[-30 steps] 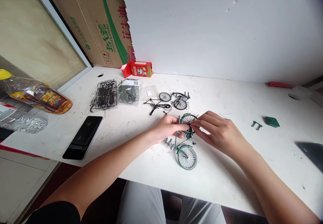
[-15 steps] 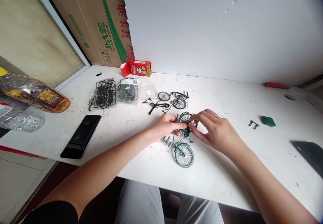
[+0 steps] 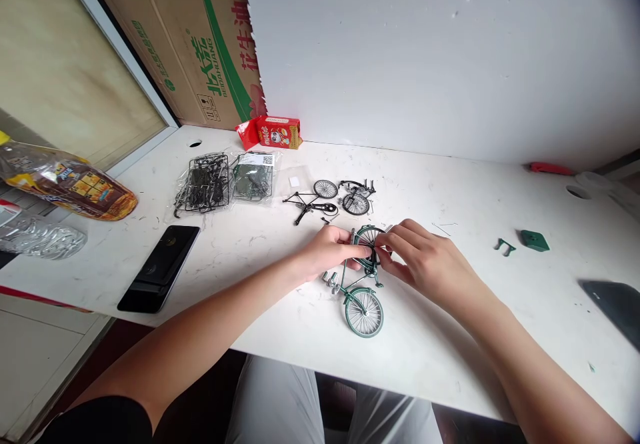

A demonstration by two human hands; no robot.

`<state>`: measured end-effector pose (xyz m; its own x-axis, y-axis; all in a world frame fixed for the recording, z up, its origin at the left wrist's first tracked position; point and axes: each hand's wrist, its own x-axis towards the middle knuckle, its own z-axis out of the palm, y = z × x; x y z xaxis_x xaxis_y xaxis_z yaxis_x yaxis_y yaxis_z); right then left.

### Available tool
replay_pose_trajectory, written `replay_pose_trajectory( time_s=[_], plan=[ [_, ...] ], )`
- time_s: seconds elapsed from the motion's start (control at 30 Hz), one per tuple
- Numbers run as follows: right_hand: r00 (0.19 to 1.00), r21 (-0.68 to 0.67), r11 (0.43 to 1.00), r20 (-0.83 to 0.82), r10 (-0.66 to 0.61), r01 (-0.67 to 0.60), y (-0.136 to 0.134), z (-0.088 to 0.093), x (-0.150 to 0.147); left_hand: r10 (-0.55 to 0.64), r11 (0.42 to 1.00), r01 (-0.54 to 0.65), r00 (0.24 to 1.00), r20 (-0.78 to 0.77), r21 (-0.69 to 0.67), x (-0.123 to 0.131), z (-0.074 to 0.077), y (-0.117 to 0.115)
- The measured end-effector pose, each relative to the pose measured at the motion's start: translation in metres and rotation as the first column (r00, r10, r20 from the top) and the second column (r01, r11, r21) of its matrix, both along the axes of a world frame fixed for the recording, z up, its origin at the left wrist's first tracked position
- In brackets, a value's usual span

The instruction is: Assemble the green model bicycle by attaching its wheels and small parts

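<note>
A small green model bicycle [image 3: 364, 312] lies near the front of the white table, its handlebar end toward me. My left hand [image 3: 333, 252] is closed on it at the far wheel, thumb laid across the spokes near the hub. From the other side, my right hand [image 3: 417, 254] pinches at the same wheel with thumb and forefinger; whether a tiny part sits between the fingertips is hidden. Beyond my hands lie a black model bicycle frame [image 3: 313, 207], a loose wheel [image 3: 326, 189], and black bicycle parts with another wheel [image 3: 356, 203].
Bagged black part frames [image 3: 203, 184] and a second bag [image 3: 254, 177] lie at the back left, before a red box [image 3: 280, 133]. A phone [image 3: 159, 269] and bottles [image 3: 75, 184] are on the left. Green pieces [image 3: 535, 240] and a dark flat object [image 3: 613, 307] lie right.
My right fingertips have drawn closer together at the far wheel's hub. The bicycle's near wheel has shifted slightly toward me. My left hand keeps its hold.
</note>
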<state>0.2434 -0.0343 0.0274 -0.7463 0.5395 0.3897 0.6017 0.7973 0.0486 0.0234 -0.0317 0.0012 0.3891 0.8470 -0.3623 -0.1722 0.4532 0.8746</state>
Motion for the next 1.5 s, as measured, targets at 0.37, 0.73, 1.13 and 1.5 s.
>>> replay_pose_trajectory(
  time_s=[0.37, 0.73, 1.13, 1.5],
  plan=[
    [0.999, 0.031, 1.000, -0.051, 0.007, -0.005, -0.003, 0.004, -0.003, -0.004, 1.000, 0.003, 1.000, 0.029, 0.018, 0.000, -0.003, 0.000],
    [0.985, 0.089, 0.990, -0.142, -0.095, 0.108, -0.005, 0.000, -0.009, 0.021, 0.998, -0.027, 0.994, 0.106, 0.053, -0.001, -0.012, 0.000],
    [0.892, 0.054, 0.998, -0.452, 0.006, 0.020, -0.001, -0.002, 0.002, 0.020, 0.984, -0.080, 0.935, 0.353, 0.156, -0.007, -0.003, 0.004],
    [0.880, 0.101, 0.995, -0.473, 0.050, -0.003, -0.003, 0.001, -0.003, 0.071, 0.939, -0.151, 0.965, 0.254, 0.308, -0.004, -0.002, -0.002]
  ],
)
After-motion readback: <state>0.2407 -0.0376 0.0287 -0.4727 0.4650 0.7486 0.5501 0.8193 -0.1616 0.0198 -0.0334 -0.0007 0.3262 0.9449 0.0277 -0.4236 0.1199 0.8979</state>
